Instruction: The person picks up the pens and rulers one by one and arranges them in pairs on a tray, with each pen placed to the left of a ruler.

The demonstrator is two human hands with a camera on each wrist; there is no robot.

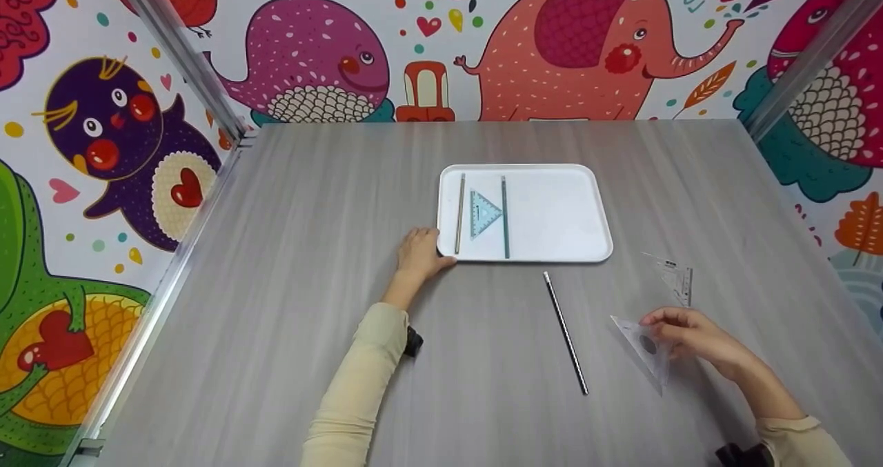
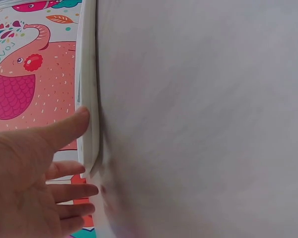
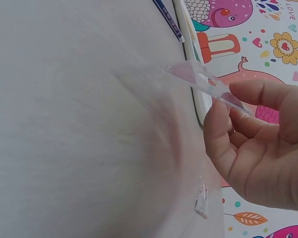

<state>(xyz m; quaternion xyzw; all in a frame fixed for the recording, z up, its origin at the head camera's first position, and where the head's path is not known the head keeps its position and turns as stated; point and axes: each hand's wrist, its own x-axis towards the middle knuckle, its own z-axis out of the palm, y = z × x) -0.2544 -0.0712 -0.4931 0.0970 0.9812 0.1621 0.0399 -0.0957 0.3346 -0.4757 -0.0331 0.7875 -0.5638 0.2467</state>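
Note:
My right hand (image 1: 697, 336) pinches a clear triangular set square (image 3: 203, 82) between thumb and fingers, held above the table. My left hand (image 1: 417, 253) is at the near left corner of a white tray (image 1: 559, 212), the thumb along its rim and the other fingers loosely extended beside the corner. In the tray lie a blue-tinted set square (image 1: 484, 214), a thin brownish pencil (image 1: 460, 214) to its left and a dark green pencil (image 1: 506, 217) to its right. A dark pencil with a white end (image 1: 566, 332) lies on the table between my hands.
A second clear set square (image 1: 679, 281) lies on the table just beyond my right hand. The grey wood-grain table (image 1: 276, 281) runs back to a wall with cartoon animals (image 1: 572, 46). A metal frame post (image 1: 183, 53) stands at the table's far left corner.

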